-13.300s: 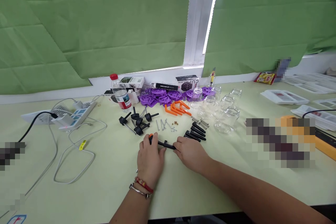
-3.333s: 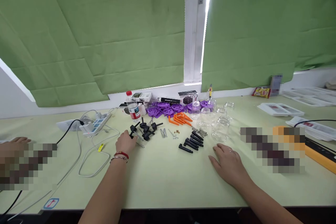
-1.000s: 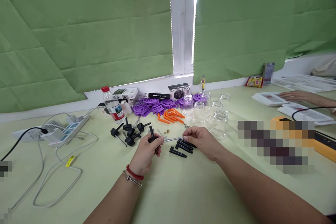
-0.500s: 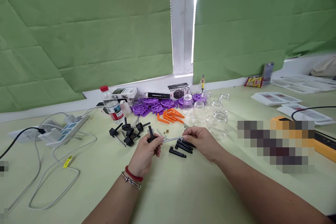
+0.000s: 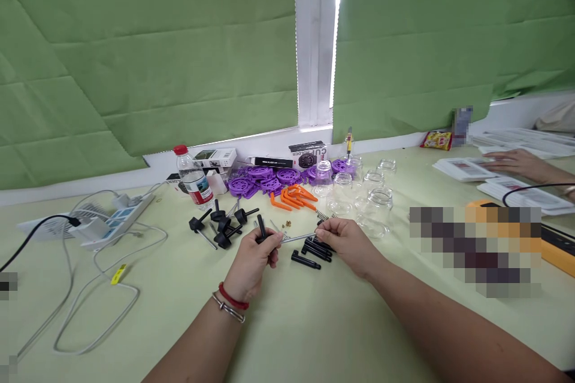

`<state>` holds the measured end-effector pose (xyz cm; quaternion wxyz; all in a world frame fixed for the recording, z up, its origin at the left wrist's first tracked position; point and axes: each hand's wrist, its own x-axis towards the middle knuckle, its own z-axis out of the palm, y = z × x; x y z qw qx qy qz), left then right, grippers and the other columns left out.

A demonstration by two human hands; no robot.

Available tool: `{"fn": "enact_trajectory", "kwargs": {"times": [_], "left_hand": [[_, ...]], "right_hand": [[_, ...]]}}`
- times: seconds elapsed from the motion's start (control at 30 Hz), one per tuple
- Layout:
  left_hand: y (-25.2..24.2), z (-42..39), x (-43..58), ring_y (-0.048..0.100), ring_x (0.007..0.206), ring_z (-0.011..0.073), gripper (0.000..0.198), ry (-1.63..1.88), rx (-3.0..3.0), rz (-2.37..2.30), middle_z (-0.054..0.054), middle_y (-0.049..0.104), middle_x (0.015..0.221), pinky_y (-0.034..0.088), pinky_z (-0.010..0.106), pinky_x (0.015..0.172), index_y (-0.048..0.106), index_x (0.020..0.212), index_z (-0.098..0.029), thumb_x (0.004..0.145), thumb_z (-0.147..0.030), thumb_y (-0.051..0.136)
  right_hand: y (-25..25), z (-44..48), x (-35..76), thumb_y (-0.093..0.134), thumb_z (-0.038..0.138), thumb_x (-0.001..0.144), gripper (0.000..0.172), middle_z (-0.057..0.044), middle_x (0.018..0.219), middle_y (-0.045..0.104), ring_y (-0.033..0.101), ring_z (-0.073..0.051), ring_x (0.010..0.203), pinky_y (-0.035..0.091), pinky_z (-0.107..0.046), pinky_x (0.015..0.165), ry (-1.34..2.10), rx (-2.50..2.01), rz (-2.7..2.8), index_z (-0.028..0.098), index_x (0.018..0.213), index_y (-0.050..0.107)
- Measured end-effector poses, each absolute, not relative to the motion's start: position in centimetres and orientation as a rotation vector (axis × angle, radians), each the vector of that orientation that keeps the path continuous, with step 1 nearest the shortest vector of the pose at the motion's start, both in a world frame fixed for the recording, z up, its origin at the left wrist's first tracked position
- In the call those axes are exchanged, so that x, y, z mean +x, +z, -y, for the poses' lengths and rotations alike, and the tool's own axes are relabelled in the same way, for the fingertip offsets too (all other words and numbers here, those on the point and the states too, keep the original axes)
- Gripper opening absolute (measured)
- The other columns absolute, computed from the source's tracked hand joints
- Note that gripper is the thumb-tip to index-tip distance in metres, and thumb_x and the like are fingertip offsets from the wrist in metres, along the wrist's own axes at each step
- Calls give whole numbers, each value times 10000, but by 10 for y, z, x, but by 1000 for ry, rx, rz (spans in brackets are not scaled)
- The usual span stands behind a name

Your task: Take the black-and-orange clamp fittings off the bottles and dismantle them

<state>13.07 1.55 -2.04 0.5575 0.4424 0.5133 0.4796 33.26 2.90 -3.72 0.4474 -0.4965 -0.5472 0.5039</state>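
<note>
- Metal rod [image 5: 297,239], one, landmark for this entry: spans the gap between the two hands, slightly tilted.
- Left hand [image 5: 251,251]: at the rod's left end, fingers closed on it and on a black handle [image 5: 261,225] that points up; whether handle and rod are joined cannot be told, fingers covering the spot.
- Right hand [image 5: 344,245]: at the rod's right end, thumb and fingertips pinching it.
- Black tubes [image 5: 306,260], several: just nearer the person than the rod, some partly behind the right hand.
- Black knobbed parts [image 5: 223,225], a cluster: left of the rod.
- Brass bits [image 5: 288,224], small: just beyond the rod.
- Orange bent pieces [image 5: 294,194], a pile: farther beyond the rod.
- Purple discs [image 5: 287,176]: behind those, well beyond the rod.
- Glass jars [image 5: 380,198]: right of and beyond the rod.
</note>
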Motion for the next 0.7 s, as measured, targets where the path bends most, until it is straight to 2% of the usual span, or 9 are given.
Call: {"fn": "enact_trajectory", "kwargs": {"times": [0.47,0.7], "left_hand": [[-20,-15,132,461,442,61,287,1125,1087,-1223,-46,530,614,365,198,414,533,786,-170,669,-373,697],[-20,-15,132,462,446,61,291,1122,1097,-1216,-47,526,616,366,196,416,536,801,-170,667,-369,700]], "right_hand": [[-37,-28,330,526,478,783,356,28,546,479,332,-97,495,266,-243,490,1241,-1277,1463,191,573,514],[-39,-30,330,472,525,816,413,23,540,458,349,-103,499,270,-240,481,1260,-1277,1494,191,574,495]]}}
